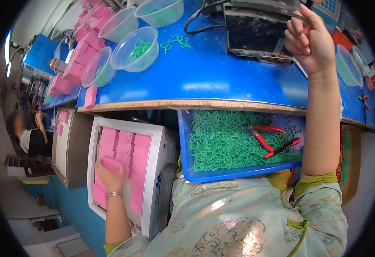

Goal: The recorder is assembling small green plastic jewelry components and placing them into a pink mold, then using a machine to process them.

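My left hand (109, 177) reaches into a white-framed box (150, 171) and closes round a pink block (111, 163). Other pink blocks (141, 150) lie in rows about it. High on the right, my right hand (308, 43) is raised in front of a black machine (256, 34) on the bench. Its fingers curl round a thin dark flat bar (299, 15), whose far end runs over the machine. Between my arms, a blue bin (186, 160) by my lap holds many small green looped pieces (226, 143). Red-handled pliers (262, 139) lie on these pieces.
Several clear plastic tubs (121, 64) with green pieces stand at the back left of the blue bench (204, 81). Loose green pieces (176, 43) lie near them. Pink blocks (74, 68) pile up along the left. Another person (31, 137) is at the far left.
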A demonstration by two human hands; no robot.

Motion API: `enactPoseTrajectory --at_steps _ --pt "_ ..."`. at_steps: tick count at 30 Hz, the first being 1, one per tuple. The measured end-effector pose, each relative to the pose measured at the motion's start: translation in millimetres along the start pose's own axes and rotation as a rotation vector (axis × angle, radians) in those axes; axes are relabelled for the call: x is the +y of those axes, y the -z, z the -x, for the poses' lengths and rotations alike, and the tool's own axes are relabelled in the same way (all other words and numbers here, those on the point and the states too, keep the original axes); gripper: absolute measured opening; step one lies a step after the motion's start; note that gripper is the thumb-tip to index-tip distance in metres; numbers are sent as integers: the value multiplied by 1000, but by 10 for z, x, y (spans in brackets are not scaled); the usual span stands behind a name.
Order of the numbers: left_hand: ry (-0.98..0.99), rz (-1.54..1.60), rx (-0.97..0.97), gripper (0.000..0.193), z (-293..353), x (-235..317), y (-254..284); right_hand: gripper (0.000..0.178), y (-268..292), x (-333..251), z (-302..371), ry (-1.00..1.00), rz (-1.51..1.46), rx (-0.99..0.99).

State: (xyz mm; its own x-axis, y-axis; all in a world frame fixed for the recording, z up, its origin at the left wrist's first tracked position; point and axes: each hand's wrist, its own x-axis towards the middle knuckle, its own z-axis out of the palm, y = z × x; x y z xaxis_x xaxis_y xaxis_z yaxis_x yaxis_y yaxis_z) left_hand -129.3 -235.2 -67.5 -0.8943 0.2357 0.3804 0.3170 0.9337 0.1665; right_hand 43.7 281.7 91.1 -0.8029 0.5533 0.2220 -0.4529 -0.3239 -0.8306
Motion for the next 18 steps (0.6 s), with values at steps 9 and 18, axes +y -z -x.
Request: enactPoseTrajectory --at_steps 9,18 --pt "176 38 -271 76 617 -835 -324 42 67 -36 37 38 72 -31" --pt "141 31 -250 77 513 -672 -337 41 86 -24 14 37 105 12"
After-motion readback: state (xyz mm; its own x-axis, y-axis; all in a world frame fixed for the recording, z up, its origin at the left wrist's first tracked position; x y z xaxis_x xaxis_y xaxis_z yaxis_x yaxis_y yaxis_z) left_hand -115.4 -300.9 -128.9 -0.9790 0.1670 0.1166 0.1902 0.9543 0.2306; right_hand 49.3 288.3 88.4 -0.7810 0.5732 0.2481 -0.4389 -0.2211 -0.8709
